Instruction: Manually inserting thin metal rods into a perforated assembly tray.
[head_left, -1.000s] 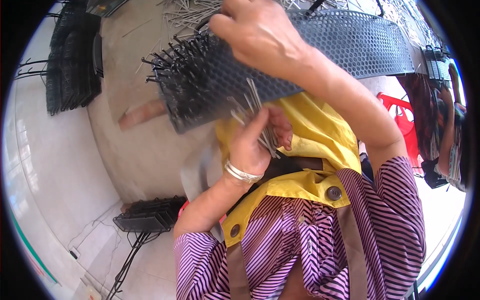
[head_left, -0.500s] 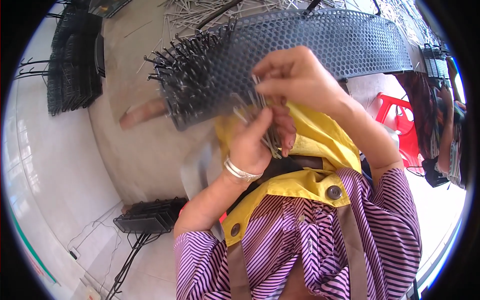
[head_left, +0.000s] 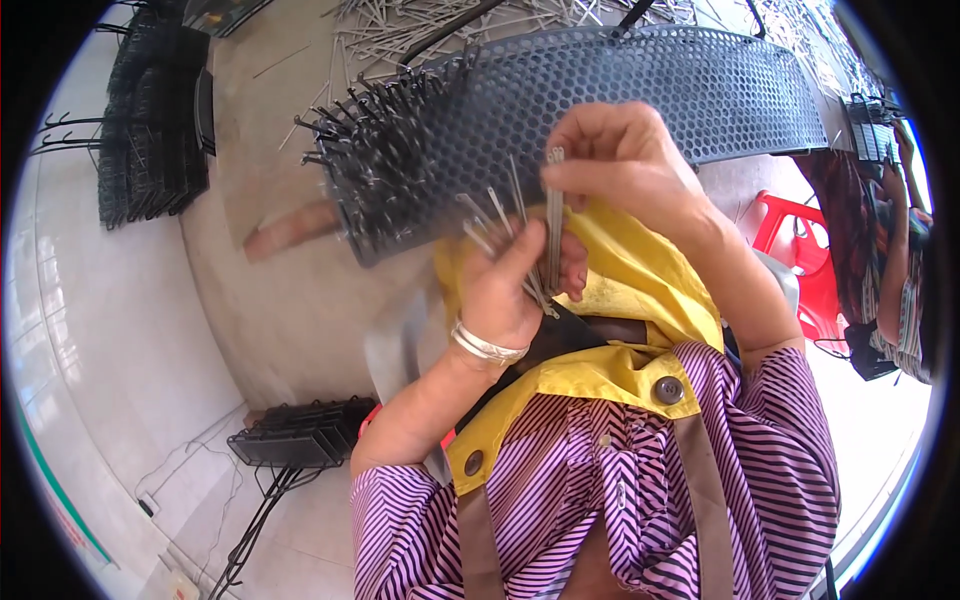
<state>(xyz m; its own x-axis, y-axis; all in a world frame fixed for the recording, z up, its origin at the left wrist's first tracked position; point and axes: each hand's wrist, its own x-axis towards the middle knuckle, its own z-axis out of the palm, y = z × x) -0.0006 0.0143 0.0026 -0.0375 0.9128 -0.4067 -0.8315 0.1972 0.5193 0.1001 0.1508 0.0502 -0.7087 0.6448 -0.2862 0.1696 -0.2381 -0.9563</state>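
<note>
My left hand [head_left: 505, 285], with a pale bangle on its wrist, clasps several thin grey metal strips [head_left: 502, 210] that fan out past the thumb. Some of these have small holes at their ends. Thumb and fingers of my right hand [head_left: 635, 165] pinch the upper ends of a small upright bundle of strips [head_left: 555, 215]; its lower end reaches down beside the left fingers. Beyond both hands lies a long, curved dark panel [head_left: 640, 90] full of round holes. Many black hooked rods [head_left: 375, 150] stick up from its left part.
Loose metal strips [head_left: 420, 35] lie heaped behind the panel. Stacks of black pieces stand at the far left [head_left: 150, 140] and lower left [head_left: 300, 435]. A red plastic stool [head_left: 800, 260] is on the right, near another person [head_left: 895, 260]. A yellow apron [head_left: 610, 375] covers my lap.
My right hand has shifted a little to the right, and the bundle it pinches now stands apart from the other strips. Those in my left hand are more spread out.
</note>
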